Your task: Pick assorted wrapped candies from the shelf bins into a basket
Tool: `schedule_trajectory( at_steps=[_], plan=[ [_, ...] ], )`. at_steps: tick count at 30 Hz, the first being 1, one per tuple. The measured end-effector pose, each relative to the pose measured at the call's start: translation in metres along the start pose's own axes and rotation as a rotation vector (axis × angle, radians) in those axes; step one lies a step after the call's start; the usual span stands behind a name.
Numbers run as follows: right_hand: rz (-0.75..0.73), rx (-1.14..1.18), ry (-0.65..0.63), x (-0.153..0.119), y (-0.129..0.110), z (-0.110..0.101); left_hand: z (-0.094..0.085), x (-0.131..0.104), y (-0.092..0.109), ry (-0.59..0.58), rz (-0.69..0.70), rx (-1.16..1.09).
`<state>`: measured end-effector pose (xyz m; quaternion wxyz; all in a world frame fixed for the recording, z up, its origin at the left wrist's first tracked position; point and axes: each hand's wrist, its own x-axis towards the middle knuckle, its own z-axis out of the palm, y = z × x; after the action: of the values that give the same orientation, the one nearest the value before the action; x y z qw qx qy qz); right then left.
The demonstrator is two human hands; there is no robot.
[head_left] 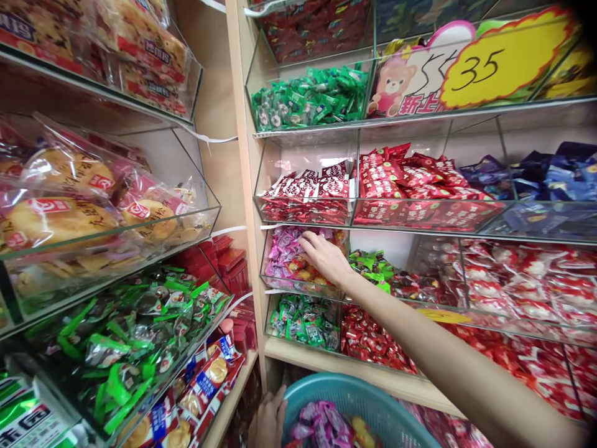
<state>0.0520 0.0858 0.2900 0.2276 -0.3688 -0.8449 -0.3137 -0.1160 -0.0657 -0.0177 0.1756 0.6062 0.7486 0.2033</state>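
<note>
My right hand [326, 255] reaches into a clear bin of pink-wrapped candies [282, 249] on the right-hand shelves. Its fingers are loosely bent and apart over the candies, and no candy shows in them; the fingertips are partly hidden. Yellow-orange candies [303, 274] lie at the front of the same bin. Below, a teal plastic basket [364, 386] holds pink candies [321, 420] and a few yellow-orange ones. At its left rim, my left hand [269, 418] grips the basket, with part of the hand cut off by the frame's bottom edge.
Clear-fronted bins hold green candies [312, 96], red packets [401, 174] and blue packets [555, 168]. A yellow price sign [504, 65] hangs at upper right. Left shelves carry wrapped breads [65, 218] and green-wrapped sweets [121, 342]. A wooden upright [247, 174] stands between the shelves.
</note>
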Motion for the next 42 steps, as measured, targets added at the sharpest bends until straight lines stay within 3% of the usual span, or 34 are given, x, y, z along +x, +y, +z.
schedule_trajectory(
  at_steps=[9,17,21,28,34,42],
  plan=[
    [-0.028,0.017,0.013,-0.003,-0.004,0.010,-0.001,0.002,0.001,-0.014,-0.045,-0.011],
    [0.147,0.111,-0.078,0.008,-0.006,0.011,-0.001,0.010,-0.006,-0.056,-0.013,-0.004],
    [0.165,0.107,-0.077,0.011,-0.005,0.010,0.001,0.014,-0.007,-0.095,-0.008,0.020],
    [0.083,0.072,0.079,0.000,-0.001,0.014,0.002,0.012,-0.004,-0.065,0.000,0.049],
    [0.064,0.124,0.111,-0.004,0.000,0.018,0.002,0.008,-0.004,-0.029,-0.031,0.030],
    [0.228,0.509,0.267,-0.015,-0.005,0.003,0.006,0.012,-0.010,-0.031,0.016,0.029]
  ],
)
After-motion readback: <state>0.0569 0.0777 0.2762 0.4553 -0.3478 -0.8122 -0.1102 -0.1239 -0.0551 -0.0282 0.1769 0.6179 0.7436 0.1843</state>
